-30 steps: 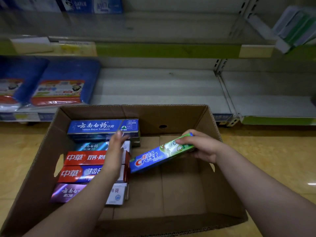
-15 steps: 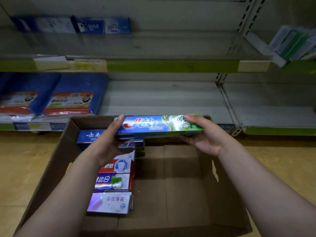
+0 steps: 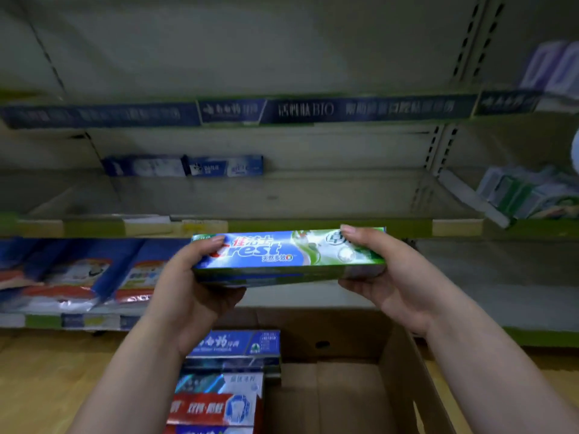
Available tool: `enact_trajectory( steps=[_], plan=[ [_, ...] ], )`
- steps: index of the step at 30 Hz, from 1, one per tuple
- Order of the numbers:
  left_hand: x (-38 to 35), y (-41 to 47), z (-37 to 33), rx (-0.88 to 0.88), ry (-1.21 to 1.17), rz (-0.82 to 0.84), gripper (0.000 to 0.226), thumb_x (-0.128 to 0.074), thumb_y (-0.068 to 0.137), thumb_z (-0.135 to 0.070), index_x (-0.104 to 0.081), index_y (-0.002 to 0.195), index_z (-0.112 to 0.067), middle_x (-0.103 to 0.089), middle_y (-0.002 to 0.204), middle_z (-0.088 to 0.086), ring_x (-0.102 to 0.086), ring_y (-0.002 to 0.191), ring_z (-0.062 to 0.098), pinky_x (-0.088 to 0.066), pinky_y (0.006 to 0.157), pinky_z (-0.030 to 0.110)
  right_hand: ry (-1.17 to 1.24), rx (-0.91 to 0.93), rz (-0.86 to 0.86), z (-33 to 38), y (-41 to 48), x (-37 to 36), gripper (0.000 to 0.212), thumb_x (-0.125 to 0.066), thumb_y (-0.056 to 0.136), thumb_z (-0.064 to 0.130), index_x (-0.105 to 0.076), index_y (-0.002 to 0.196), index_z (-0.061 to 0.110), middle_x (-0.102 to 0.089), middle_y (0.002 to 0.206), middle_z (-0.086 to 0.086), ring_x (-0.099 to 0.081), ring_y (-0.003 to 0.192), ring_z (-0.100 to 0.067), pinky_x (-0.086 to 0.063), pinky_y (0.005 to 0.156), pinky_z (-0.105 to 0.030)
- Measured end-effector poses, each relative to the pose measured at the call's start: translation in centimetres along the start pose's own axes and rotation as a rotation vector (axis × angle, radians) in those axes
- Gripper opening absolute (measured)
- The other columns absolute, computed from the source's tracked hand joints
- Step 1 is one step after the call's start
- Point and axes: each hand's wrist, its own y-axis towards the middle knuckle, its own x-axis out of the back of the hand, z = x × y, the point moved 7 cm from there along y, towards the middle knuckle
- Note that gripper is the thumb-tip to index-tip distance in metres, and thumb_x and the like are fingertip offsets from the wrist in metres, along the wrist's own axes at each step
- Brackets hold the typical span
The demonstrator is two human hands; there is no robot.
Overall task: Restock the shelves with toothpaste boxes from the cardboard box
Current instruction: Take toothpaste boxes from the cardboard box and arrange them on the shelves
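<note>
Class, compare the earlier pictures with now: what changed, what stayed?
The Crest box rose out of the cardboard box to the shelf edge and levelled out. The left hand left the stacked toothpaste boxes and took the Crest box's other end; the right hand kept its grip. The stack stayed put.

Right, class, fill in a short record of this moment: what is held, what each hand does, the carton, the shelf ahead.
held item: Crest toothpaste box, level, above the cardboard box
left hand: grips its left end
right hand: grips its right end
carton contents: stacked toothpaste boxes at the left side
shelf ahead: two blue boxes at its back
</note>
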Motion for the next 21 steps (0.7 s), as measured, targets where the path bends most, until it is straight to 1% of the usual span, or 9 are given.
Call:
enact_trajectory(
  steps=[3,5,7,9,13,15,18,20,21],
  plan=[
    [-0.9,-0.3,-3.1,-0.037,0.032,0.001,0.018,-0.058,0.078,-0.022,-0.062,0.06,-0.02,-0.065,0.065,0.0,-0.062,0.054,0.012,-0.044,0.062,0.027,-0.014,0.017,0.014,2.8,0.0,-1.9,0.032,-0.068,0.057,0.032,-0.063,0.087,0.02,-0.062,0.082,-0.004,-0.054,0.069,-0.016,-0.045,0.069,-0.028],
    [-1.2,-0.6,-4.6,-0.055,0.053,0.025,0.01,-0.059,0.079,-0.024,-0.062,0.069,-0.021,-0.066,0.07,0.001,-0.062,0.057,0.013,-0.046,0.057,0.025,-0.004,0.023,0.018,4.3,-0.1,-2.9,0.02,-0.068,0.062,0.03,-0.066,0.079,0.02,-0.064,0.079,-0.004,-0.056,0.069,-0.016,-0.045,0.069,-0.029],
    [-1.4,-0.8,-5.7,-0.074,0.075,0.03,0.006,-0.057,0.082,-0.026,-0.06,0.08,-0.022,-0.066,0.071,0.001,-0.061,0.055,0.013,-0.046,0.055,0.025,-0.003,0.03,0.018,5.2,0.0,-3.5,0.006,-0.067,0.074,0.027,-0.066,0.076,0.021,-0.065,0.076,-0.002,-0.057,0.07,-0.016,-0.045,0.072,-0.03],
    [-1.4,-1.1,-6.4,-0.075,0.088,0.02,0.008,-0.056,0.084,-0.027,-0.06,0.079,-0.022,-0.065,0.068,0.001,-0.058,0.052,0.014,-0.042,0.058,0.026,-0.01,0.03,0.026,5.7,-0.1,-3.9,0.007,-0.064,0.08,0.027,-0.066,0.077,0.021,-0.066,0.074,-0.002,-0.057,0.071,-0.016,-0.044,0.073,-0.03],
    [-1.4,-1.9,-7.7,-0.079,0.096,0.0,0.014,-0.055,0.085,-0.026,-0.064,0.075,-0.022,-0.065,0.066,0.001,-0.056,0.051,0.015,-0.04,0.061,0.028,-0.017,0.048,0.041,6.6,-0.3,-5.0,0.007,-0.063,0.081,0.027,-0.066,0.077,0.021,-0.068,0.075,-0.002,-0.058,0.073,-0.017,-0.045,0.076,-0.032],
    [-1.2,-2.2,-8.9,-0.101,0.088,0.002,0.012,-0.055,0.085,-0.026,-0.065,0.079,-0.023,-0.066,0.07,0.002,-0.058,0.054,0.015,-0.042,0.059,0.027,-0.025,0.068,0.071,7.6,-0.4,-6.1,0.007,-0.064,0.077,0.026,-0.069,0.074,0.022,-0.068,0.078,-0.003,-0.058,0.075,-0.019,-0.044,0.074,-0.032],
    [-1.0,-2.8,-11.7,-0.155,0.06,-0.004,0.01,-0.055,0.085,-0.026,-0.064,0.084,-0.024,-0.067,0.078,0.002,-0.061,0.065,0.017,-0.043,0.062,0.028,-0.032,0.106,0.115,9.8,-0.5,-8.6,0.01,-0.066,0.065,0.028,-0.067,0.07,0.021,-0.067,0.075,-0.002,-0.058,0.067,-0.016,-0.043,0.068,-0.03],
    [-0.9,-3.4,-15.0,-0.191,0.044,-0.03,0.01,-0.054,0.085,-0.027,-0.064,0.084,-0.023,-0.066,0.08,0.002,-0.06,0.07,0.018,-0.041,0.065,0.029,-0.036,0.132,0.139,12.0,-0.4,-11.0,0.008,-0.065,0.074,0.026,-0.067,0.068,0.021,-0.065,0.075,-0.001,-0.057,0.066,-0.015,-0.042,0.068,-0.029],
    [-1.0,-3.8,-16.9,-0.209,0.044,-0.04,0.01,-0.054,0.085,-0.027,-0.064,0.085,-0.023,-0.065,0.08,0.002,-0.059,0.071,0.018,-0.041,0.066,0.028,-0.032,0.146,0.157,13.3,-0.5,-12.2,0.017,-0.064,0.079,0.026,-0.069,0.063,0.021,-0.065,0.074,0.0,-0.056,0.067,-0.015,-0.042,0.068,-0.029]
  ],
)
